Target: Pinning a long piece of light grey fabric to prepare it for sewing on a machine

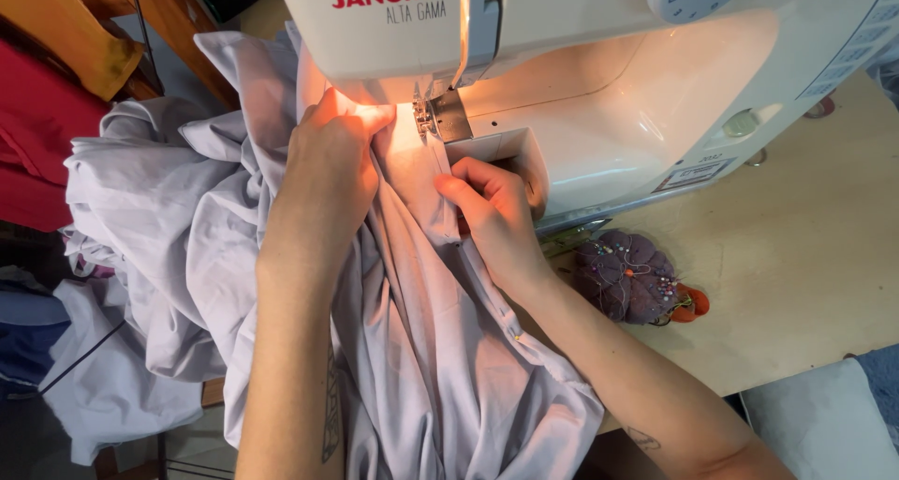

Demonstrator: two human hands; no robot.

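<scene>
A large pale lilac-grey cloth (178,208) spills from a white sewing machine (599,77) down over the table's near edge. My left hand (328,166) presses flat on the cloth just left of the lit presser foot (426,115), fingertips at the needle area. My right hand (496,213) pinches a folded edge of the same cloth just in front of the machine's free arm. A pin sticks in the seam lower down, near my right forearm.
A purple pincushion (626,276) full of pins, with an orange piece attached, lies on the light wooden table (796,255) right of my right arm. Red cloth (33,133) and orange cloth hang at far left. A grey cushion shows at bottom right.
</scene>
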